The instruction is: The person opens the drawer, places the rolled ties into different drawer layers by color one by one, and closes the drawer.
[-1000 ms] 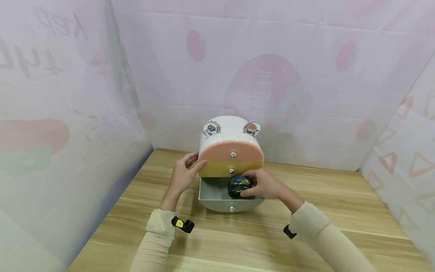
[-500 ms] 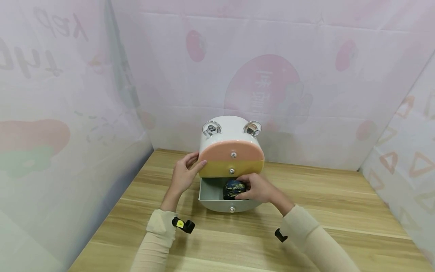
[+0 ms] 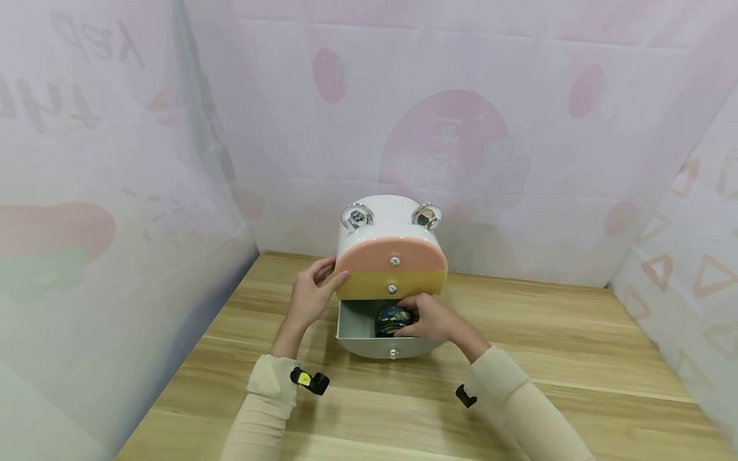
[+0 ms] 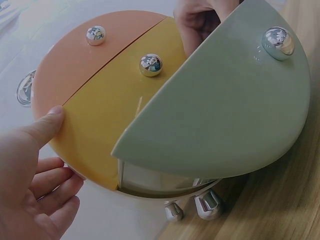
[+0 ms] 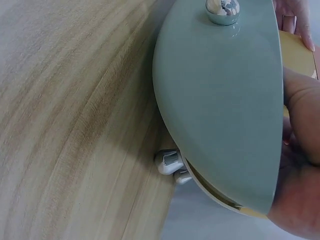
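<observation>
a pale wooden table [image 3: 576, 358] sits boxed in by pink printed sheeting on three sides. at the centre of the head view stands a round little cabinet [image 3: 392, 221] with three stacked drawers: a peach one on top, a yellow one in the middle, and the grey-green bottom drawer [image 3: 357, 333] pulled out toward the camera. the left hand [image 3: 311, 296] steadies the cabinet's left side, its thumb lying straight on the yellow front and holding nothing. the right hand [image 3: 432, 318] has its fingers curled round a dark patterned ball [image 3: 391, 318]. over the last second that ball has sunk from above the drawer's right part down into the drawer's middle, so the placing looks nearly done, though the hand has not let go.
</observation>
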